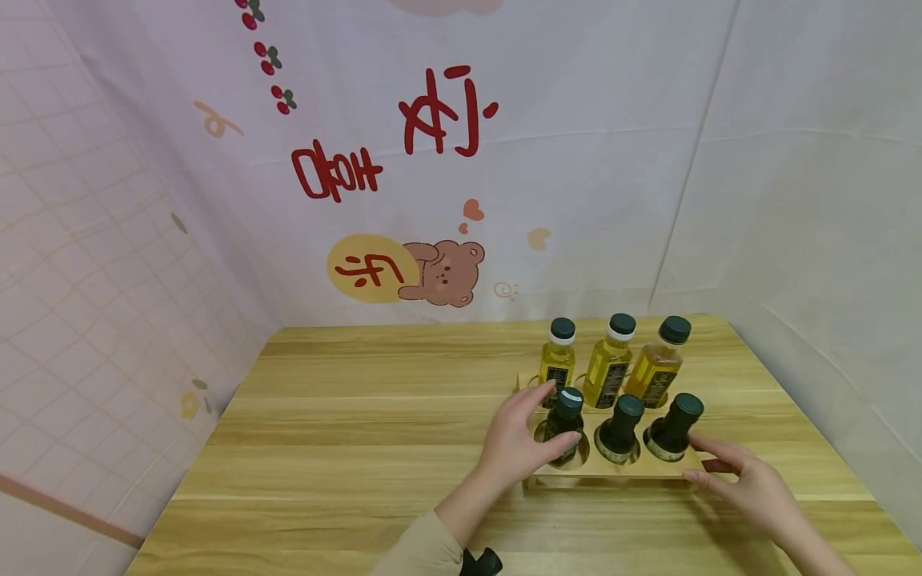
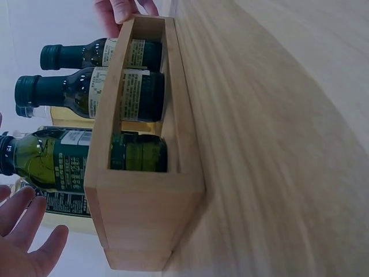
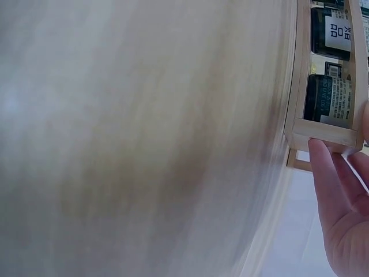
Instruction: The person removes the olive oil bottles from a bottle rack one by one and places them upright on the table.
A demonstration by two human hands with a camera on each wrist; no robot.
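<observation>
A light wooden rack (image 1: 612, 472) stands on the table and holds six bottles. Three dark green bottles fill the front row, the left one (image 1: 567, 412) nearest my left hand (image 1: 526, 432). That hand is cupped beside it with fingers spread; in the left wrist view the fingers (image 2: 23, 231) lie apart from the bottle (image 2: 57, 158) and the rack (image 2: 144, 208). My right hand (image 1: 735, 472) has straight fingers touching the rack's front right corner (image 3: 323, 130). Behind stand three yellow oil bottles (image 1: 609, 364) with dark caps.
The wooden table (image 1: 346, 448) runs wide to the left of the rack. A printed cloth backdrop (image 1: 432, 160) hangs behind and at both sides. A black wrist strap (image 1: 479, 562) shows at the bottom edge.
</observation>
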